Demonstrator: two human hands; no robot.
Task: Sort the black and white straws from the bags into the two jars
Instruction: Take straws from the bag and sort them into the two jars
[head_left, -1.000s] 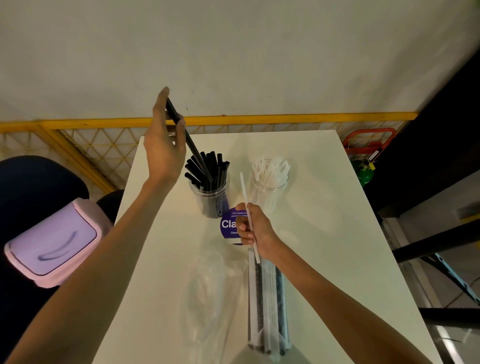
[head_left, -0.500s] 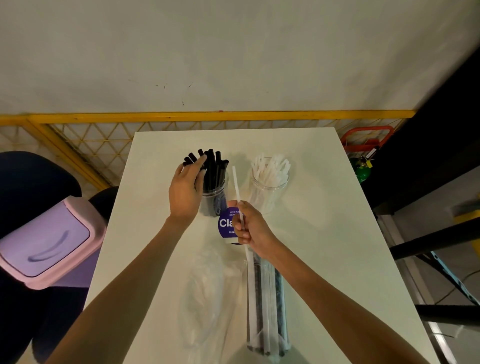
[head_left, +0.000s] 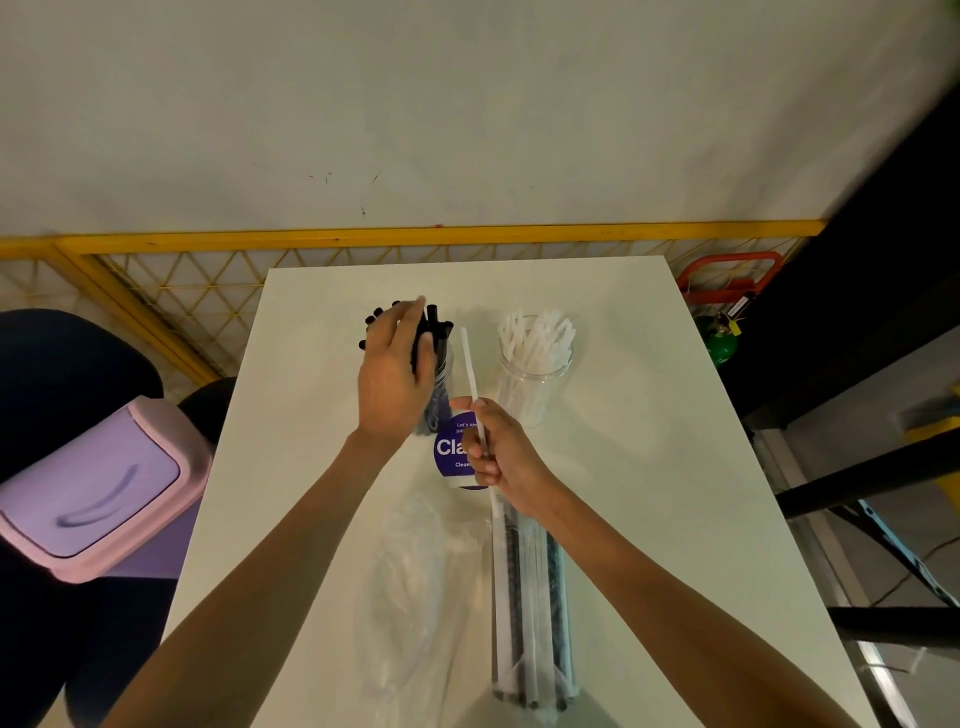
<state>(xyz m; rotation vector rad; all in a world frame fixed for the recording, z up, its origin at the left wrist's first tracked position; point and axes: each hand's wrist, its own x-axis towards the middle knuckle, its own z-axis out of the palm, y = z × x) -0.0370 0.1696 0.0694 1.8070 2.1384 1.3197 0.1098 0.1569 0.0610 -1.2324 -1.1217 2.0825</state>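
White straw (head_left: 469, 364): pinched near mid-length in my right grip (head_left: 501, 454), thumb and curled fingers closed round it, centre of frame. It stands nearly upright, top end tipped a little left and level with the two jars, bottom end just above the mouth of the straw bag (head_left: 530, 597). Thin, plain, matte white, straight; no kink visible.

Held mid-length, I judge, so it can swing to the white-straw jar (head_left: 535, 374) just to its right, which is clear and already holds a fan of white straws.

My left grip (head_left: 392, 376) is at the black-straw jar (head_left: 441, 400), fingers laid over the straw tops, thumb on the near side; probably settling them. Whether it pinches a straw: cannot tell.

The bag lies lengthwise at lower centre with black and white straws inside, so sorting is unfinished. Slack clear bag (head_left: 405, 582) to its left; purple label (head_left: 449, 449) beside my right grip. All on the white tabletop (head_left: 649, 467). Pink-lilac bin (head_left: 98, 488) at the left edge.
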